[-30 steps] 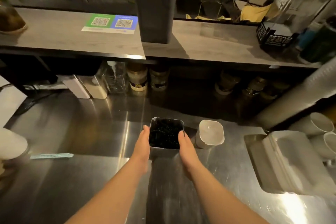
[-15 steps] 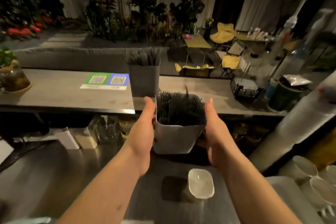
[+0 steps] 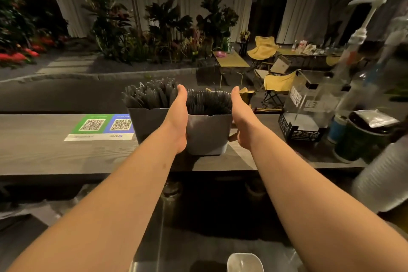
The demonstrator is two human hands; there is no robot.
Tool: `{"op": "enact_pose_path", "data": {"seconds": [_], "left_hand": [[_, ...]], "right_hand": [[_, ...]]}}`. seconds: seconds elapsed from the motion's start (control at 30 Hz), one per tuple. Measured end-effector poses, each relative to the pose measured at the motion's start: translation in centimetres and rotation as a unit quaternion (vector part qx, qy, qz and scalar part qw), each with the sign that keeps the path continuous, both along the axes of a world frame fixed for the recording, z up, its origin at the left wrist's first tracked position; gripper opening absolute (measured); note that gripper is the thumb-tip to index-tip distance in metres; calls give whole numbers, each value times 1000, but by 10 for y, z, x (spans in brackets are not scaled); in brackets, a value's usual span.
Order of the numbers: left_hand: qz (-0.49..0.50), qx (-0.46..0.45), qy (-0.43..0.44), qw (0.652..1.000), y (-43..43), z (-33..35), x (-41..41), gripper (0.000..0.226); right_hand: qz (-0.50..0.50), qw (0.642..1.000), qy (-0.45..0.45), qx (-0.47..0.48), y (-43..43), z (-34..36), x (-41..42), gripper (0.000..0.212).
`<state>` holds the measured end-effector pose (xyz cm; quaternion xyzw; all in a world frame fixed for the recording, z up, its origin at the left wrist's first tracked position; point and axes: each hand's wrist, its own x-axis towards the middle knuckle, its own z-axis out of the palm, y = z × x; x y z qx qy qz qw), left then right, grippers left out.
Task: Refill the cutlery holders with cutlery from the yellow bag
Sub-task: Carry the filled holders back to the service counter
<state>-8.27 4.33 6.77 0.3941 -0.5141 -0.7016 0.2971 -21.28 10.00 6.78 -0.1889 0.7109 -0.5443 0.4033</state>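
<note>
A grey cutlery holder (image 3: 207, 137) packed with black cutlery (image 3: 207, 101) stands on the wooden upper counter (image 3: 66, 157). My left hand (image 3: 177, 121) grips its left side and my right hand (image 3: 241, 121) its right side, thumbs pointing up and fingers hidden behind it. Directly to its left stands a second grey holder (image 3: 148, 121), also full of black cutlery; my left hand is squeezed between the two. No yellow bag is in view.
A green and blue QR sticker (image 3: 101, 126) lies on the counter at left. At right stand a black-based clear box (image 3: 306, 117), pump bottles (image 3: 357, 51), a dark green can (image 3: 362, 141) and a stack of cups (image 3: 382, 174). A small white container (image 3: 244, 263) sits on the steel worktop below.
Both hands have lifted the filled holder from the steel worktop up and forward onto the wooden counter, beside the other holder. My view has tilted upward.
</note>
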Motion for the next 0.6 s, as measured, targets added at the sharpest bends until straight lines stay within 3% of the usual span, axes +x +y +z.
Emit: {"op": "enact_pose_path", "data": {"seconds": [0.43, 0.5, 0.6], "left_hand": [[80, 29, -31, 996, -7, -29, -16, 78], [104, 16, -52, 993, 9, -33, -6, 70], [98, -42, -62, 992, 57, -36, 10, 39]], "right_hand": [[14, 999, -25, -29, -8, -26, -18, 84], [-3, 999, 24, -37, 12, -24, -10, 75], [-43, 989, 111, -92, 56, -24, 4, 45]]}}
